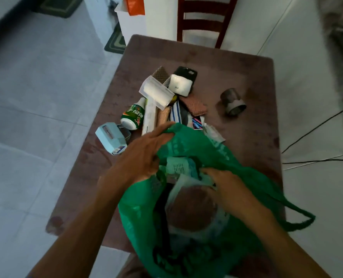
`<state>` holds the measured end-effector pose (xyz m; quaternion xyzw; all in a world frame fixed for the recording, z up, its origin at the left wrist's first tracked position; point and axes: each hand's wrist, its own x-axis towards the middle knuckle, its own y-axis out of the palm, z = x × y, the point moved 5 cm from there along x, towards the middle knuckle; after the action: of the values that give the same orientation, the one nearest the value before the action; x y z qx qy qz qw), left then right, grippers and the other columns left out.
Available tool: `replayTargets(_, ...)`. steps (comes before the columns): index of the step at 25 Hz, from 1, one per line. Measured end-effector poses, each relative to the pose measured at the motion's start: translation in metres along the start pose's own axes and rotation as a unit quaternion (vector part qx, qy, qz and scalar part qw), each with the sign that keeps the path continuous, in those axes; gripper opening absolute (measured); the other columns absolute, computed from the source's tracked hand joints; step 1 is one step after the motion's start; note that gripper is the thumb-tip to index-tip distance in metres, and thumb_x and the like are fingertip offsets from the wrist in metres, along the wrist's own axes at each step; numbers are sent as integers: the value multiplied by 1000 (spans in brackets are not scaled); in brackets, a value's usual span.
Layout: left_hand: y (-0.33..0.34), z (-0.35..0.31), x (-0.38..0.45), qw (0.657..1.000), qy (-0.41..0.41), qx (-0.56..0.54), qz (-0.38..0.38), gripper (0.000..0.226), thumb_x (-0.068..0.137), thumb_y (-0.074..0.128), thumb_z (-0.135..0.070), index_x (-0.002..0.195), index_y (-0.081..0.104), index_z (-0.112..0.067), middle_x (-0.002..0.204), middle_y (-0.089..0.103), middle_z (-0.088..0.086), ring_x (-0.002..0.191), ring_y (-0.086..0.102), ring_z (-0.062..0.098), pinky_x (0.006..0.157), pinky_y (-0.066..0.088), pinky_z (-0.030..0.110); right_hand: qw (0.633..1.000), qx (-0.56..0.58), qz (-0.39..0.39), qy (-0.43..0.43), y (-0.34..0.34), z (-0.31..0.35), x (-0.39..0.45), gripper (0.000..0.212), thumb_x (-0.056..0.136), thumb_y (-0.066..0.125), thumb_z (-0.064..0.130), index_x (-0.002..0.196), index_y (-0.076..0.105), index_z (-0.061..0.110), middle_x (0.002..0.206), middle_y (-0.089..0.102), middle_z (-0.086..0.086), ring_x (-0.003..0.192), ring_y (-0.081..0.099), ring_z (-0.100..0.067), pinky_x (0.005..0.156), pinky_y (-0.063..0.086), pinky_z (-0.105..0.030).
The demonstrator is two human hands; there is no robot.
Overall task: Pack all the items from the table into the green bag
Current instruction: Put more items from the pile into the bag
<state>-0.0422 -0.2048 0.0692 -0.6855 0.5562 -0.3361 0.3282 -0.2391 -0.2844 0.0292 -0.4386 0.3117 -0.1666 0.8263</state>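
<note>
The green bag (142,221) stands open at the near edge of the brown table (246,81). My left hand (144,153) grips its far-left rim. My right hand (228,187) reaches inside the bag, its fingers curled on a clear packet with a brown round thing (190,209). A pale printed packet (178,166) also lies inside. On the table behind the bag sit a green bottle (132,115), a pale blue box (110,140), a clear plastic box (156,93), a white block (180,85), a dark case (186,72), wafers (194,106) and a grey tape roll (232,103).
A dark red wooden chair (206,19) stands behind the table. Black cables (316,125) trail over the pale floor at right. A white cabinet with an orange bag (134,5) is at the back left, beside green mats (114,43).
</note>
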Motion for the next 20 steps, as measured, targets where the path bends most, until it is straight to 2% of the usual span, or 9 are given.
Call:
replayTargets(3,11,-2,-42,1000,4,6,-7,73,69,66,0,134,47,-27,152,29,-1,123,49,24,81,55,36,966,-106,-237,18,-37,-16,-18,62,78,68,31,136,49,16,135,54,-12,119,49,-32,96,43,-54)
replayTargets(5,28,4,-75,997,-52,62,21,95,65,77,-22,145,27,-36,157,17,4,129,40,29,90,51,48,960,-201,-171,93,-40,-46,-16,80,76,63,50,146,33,25,149,39,-9,136,35,-34,110,24,-51)
replayTargets(7,52,18,-105,979,-168,77,88,112,65,78,-36,149,4,-38,159,-13,1,128,40,31,88,52,45,984,-57,-2,169,-3,-75,-8,54,86,63,37,137,47,27,141,53,-6,127,49,-28,108,35,-40)
replayTargets(8,69,26,-118,966,-218,63,123,110,68,77,-32,148,2,-36,155,-27,-3,125,45,32,84,53,41,981,53,38,182,16,-85,-8,32,90,60,21,122,60,23,128,63,-8,113,59,-26,97,45,-35)
replayTargets(9,83,32,-126,960,-240,51,136,105,70,75,-24,148,6,-34,150,-35,-8,120,51,34,80,53,40,973,127,11,192,21,-97,-11,24,91,55,8,106,67,22,117,69,-10,101,63,-26,86,50,-33)
replayTargets(12,110,30,-113,979,-158,57,116,100,69,69,-4,140,11,-41,151,-31,-17,98,61,38,71,55,46,930,149,-192,276,-31,-144,-29,30,91,47,2,101,68,20,111,69,-14,93,63,-32,77,48,-35)
replayTargets(15,125,6,-73,981,-122,56,141,89,80,61,-9,141,7,-46,156,-20,-14,93,63,30,74,54,44,900,59,-334,275,-121,-170,-43,30,90,47,2,104,71,13,107,69,-19,91,63,-39,77,48,-38)
replayTargets(18,134,-19,-32,983,-93,40,153,88,82,60,-19,143,4,-48,156,-18,-19,91,64,30,73,54,46,881,-17,-387,274,-163,-178,-40,30,90,47,5,106,71,13,105,70,-21,89,63,-42,75,51,-41)
replayTargets(20,139,-26,-19,981,-81,37,170,89,81,59,-18,144,4,-48,158,-11,-18,94,63,31,73,54,47,888,-64,-326,319,-160,-193,-25,28,89,49,8,104,72,13,102,69,-20,87,64,-40,72,48,-38)
